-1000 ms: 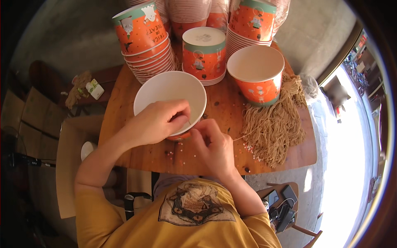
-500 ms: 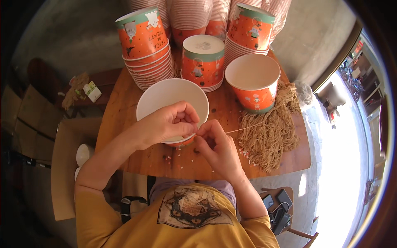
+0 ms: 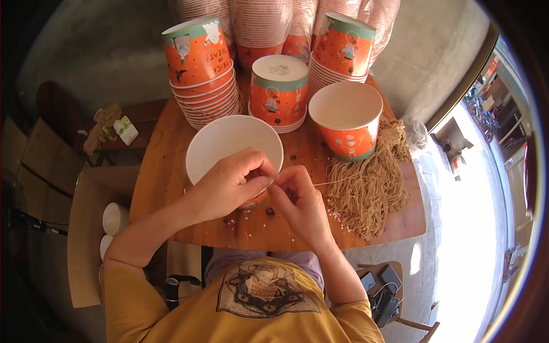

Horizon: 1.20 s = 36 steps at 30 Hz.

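A paper bucket (image 3: 220, 143), white inside and orange outside, stands upright on the wooden table with its mouth up. My left hand (image 3: 237, 183) reaches across its near rim, thumb and fingers closed in a pinch. My right hand (image 3: 301, 203) is closed too, its fingertips meeting the left ones at the bucket's near right edge. From the right fingers a thin tan string (image 3: 329, 182) runs to a bundle of tan strings (image 3: 366, 200) lying at the right. The piece between the two pinches is mostly hidden by the fingers.
Another bucket (image 3: 350, 131) stands behind the string bundle. Upside-down bucket stacks (image 3: 200, 57) and bagged stacks (image 3: 260, 23) line the back. Small pale beads (image 3: 249, 220) lie scattered near the table's front edge. A cardboard box (image 3: 86, 240) holding white cups stands at the left.
My left fingers have curled closer toward the right fingertips. Both hands stay at the bucket's near rim, and the string still runs to the bundle. The whole view has shifted slightly.
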Each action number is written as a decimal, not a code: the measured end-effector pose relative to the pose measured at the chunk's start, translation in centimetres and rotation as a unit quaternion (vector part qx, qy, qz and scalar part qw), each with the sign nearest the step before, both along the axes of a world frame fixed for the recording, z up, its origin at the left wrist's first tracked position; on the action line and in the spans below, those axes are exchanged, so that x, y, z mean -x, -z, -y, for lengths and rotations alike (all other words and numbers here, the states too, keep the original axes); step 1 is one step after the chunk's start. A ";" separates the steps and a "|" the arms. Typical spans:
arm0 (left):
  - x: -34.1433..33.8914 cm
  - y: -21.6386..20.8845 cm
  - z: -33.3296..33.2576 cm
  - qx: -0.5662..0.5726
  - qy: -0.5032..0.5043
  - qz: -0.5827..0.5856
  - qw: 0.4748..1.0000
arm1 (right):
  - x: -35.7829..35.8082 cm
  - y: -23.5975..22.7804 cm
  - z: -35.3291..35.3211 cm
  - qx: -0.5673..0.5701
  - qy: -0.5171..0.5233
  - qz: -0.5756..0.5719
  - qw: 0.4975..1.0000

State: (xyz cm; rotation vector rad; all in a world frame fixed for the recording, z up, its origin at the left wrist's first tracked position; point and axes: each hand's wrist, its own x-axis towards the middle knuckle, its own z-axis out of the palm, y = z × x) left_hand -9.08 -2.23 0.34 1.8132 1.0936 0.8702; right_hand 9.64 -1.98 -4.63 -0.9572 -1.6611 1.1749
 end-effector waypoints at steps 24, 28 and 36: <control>-0.2 -0.3 -1.4 0.250 0.110 0.095 0.957 | -2.4 -4.5 -3.7 -0.062 -0.036 0.082 0.994; -0.9 -0.3 -1.6 0.252 0.056 0.065 0.964 | -2.3 -2.8 -3.6 -0.098 0.033 0.083 0.991; -1.5 0.3 -2.8 0.256 0.031 0.128 0.958 | -3.0 0.3 -0.3 -0.184 0.089 0.050 0.978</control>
